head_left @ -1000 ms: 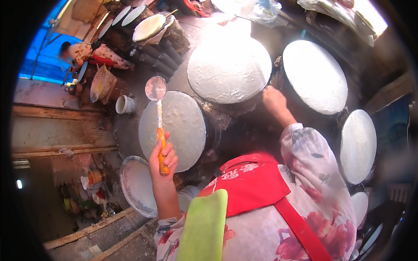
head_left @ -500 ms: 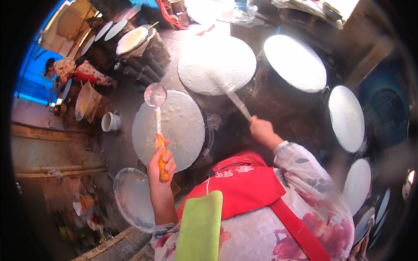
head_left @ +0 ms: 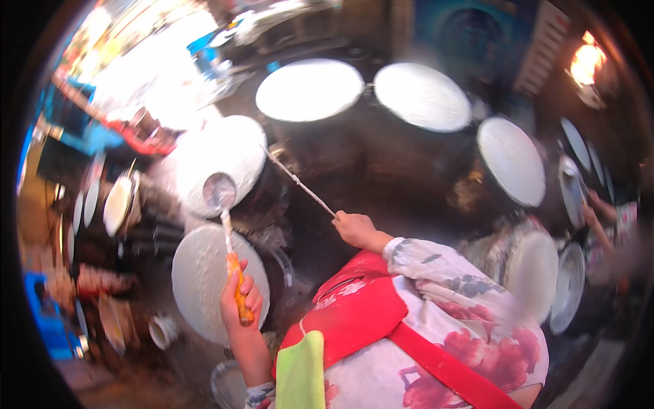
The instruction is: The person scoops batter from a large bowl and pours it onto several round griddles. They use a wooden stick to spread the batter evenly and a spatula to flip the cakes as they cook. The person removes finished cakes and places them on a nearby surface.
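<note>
Left grip [head_left: 243, 300] is holding 1 ladle [head_left: 220, 193], right grip [head_left: 359, 230] 1 stick [head_left: 300, 181]. 6 large white discs [head_left: 310, 90] are arcing around both. 1 bucket [head_left: 163, 332] is sitting left of them, 1 green cloth [head_left: 300, 371] hanging below.

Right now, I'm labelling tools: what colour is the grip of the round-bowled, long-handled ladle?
The ladle's grip is orange-yellow, best seen in the head view.

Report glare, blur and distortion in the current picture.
Head view: strong glare washes out the upper left, and a bright light glows at upper right; head view: the bucket at lower left looks blurred, while the left hand and ladle read more clearly; head view: dark, curved fisheye rim.
</note>
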`<move>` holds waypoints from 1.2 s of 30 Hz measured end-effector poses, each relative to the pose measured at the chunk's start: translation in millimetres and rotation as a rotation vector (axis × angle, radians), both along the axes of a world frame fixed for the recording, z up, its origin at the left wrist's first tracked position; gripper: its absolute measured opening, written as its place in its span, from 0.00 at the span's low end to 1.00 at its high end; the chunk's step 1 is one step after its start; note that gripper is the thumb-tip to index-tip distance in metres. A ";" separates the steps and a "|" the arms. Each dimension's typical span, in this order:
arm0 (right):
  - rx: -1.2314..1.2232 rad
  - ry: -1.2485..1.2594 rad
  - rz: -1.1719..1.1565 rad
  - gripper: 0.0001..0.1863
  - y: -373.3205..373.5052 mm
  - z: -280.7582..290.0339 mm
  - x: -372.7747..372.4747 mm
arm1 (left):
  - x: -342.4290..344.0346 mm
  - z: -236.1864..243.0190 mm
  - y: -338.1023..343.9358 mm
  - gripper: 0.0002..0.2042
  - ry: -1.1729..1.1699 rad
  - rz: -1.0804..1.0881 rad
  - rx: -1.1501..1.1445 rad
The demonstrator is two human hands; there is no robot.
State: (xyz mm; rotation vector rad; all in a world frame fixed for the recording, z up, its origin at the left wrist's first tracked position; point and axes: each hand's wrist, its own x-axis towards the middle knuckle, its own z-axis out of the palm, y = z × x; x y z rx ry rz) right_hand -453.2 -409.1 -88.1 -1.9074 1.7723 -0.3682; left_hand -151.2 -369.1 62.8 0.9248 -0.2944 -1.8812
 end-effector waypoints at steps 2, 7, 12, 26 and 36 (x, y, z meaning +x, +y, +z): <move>0.085 0.083 -0.065 0.14 24.2 9.0 -2.9 | -0.1 8.1 -2.6 0.15 0.027 -0.068 0.046; 0.213 0.027 0.144 0.17 78.0 36.4 -8.4 | -13.5 23.5 -5.7 0.13 0.042 -0.261 0.051; 0.204 -0.120 -0.388 0.22 107.6 35.6 -66.9 | -60.9 4.4 -15.9 0.14 0.143 -0.391 0.137; -0.449 -0.138 -1.321 0.20 212.2 109.1 -267.5 | -193.1 41.2 -15.2 0.15 0.144 -0.589 0.364; -0.254 0.086 -1.839 0.20 382.1 111.7 -271.6 | -282.8 38.2 -32.0 0.15 0.118 -0.843 0.358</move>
